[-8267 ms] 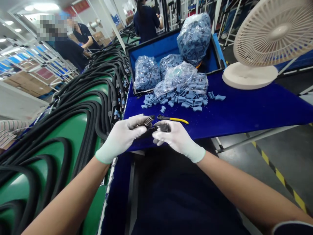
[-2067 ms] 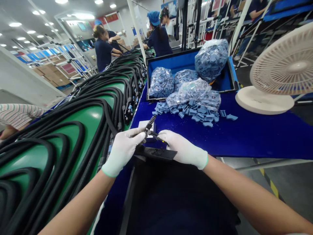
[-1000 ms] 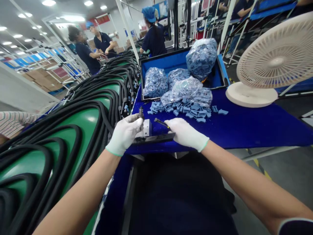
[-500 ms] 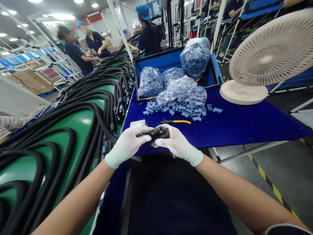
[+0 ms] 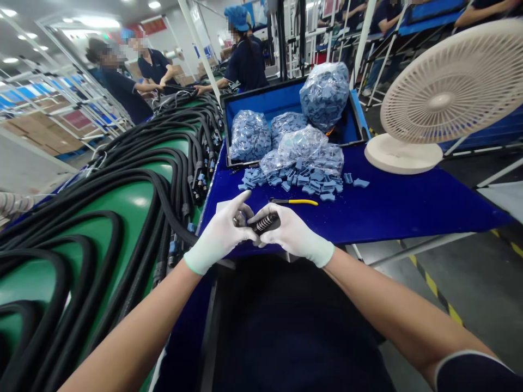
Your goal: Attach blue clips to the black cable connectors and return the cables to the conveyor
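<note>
Both my hands wear white gloves and meet above the near edge of the blue table. My right hand is closed round a black part with a coil spring, which points toward my left hand. My left hand has its thumb at the left end of this part, while one finger sticks up. A small silvery piece shows between the left fingers; its kind is unclear. Behind my hands lie yellow-handled pliers and a pile of loose blue clips.
Clear bags of blue clips fill a blue crate at the back. A beige fan stands on the right. Black hoses cover a green surface on the left, where co-workers stand at the far end.
A finger of my left hand has lifted off the part, and a silvery piece now shows there. The spring has tilted slightly in my right hand. The view has shifted a little.
</note>
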Available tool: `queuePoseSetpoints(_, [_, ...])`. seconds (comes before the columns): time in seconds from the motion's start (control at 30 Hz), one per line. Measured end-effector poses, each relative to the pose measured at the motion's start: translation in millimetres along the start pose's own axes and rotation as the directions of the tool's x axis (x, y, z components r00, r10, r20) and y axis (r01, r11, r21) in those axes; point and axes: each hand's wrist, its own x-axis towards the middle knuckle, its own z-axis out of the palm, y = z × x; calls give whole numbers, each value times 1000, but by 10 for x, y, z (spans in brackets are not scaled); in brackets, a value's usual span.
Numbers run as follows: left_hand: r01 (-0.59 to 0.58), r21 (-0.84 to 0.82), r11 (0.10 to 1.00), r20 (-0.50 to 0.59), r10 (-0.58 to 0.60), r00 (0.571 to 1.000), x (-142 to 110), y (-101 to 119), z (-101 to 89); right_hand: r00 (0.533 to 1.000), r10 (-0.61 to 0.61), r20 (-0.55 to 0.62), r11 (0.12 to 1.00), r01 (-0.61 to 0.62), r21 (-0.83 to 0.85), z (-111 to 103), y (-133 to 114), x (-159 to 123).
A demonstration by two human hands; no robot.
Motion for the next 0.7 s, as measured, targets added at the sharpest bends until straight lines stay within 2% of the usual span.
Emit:
queuePoseSetpoints(0.07, [-35,44,998,-11,35,999,12,11,14,1000,19,13,997,-20,74,2,27,30])
queuePoseSetpoints(0.13, [-153,98,983,-31,157,987,-1,30,15,998,60,19,986,-62,152,3,52,54])
queuePoseSetpoints(0.23, [-381,130,916,12,382,924,-38,52,-9,992,118,40,975,-124,183,5,63,62])
queuePoseSetpoints(0.3, [-458,131,879,58,454,889,-53,57,-34,990,124,59,974,-133,181,8,54,45])
queuePoseSetpoints(0.33, [-463,132,876,77,457,886,-53,56,-47,991,118,62,975,-127,181,11,46,30])
queuePoseSetpoints(0.4, [-389,114,914,89,381,920,-31,43,-70,993,102,60,980,-111,166,20,28,-7])
queuePoseSetpoints(0.5, [-130,27,991,104,127,987,63,9,-95,995,86,58,988,-92,126,45,13,-65])
queuePoseSetpoints(0.57, [-9,-4,1000,183,10,983,135,-3,-105,996,58,64,990,-65,122,59,18,-90])
queuePoseSetpoints(0.63, [2,9,1000,240,-4,971,157,13,-102,998,34,53,992,-40,120,60,29,-101])
queuePoseSetpoints(0.67, [-19,37,999,206,11,978,133,32,-89,999,35,41,991,-40,130,57,34,-105])
queuePoseSetpoints(0.7, [-45,82,996,125,35,991,81,57,-65,999,39,20,987,-41,153,58,38,-114])
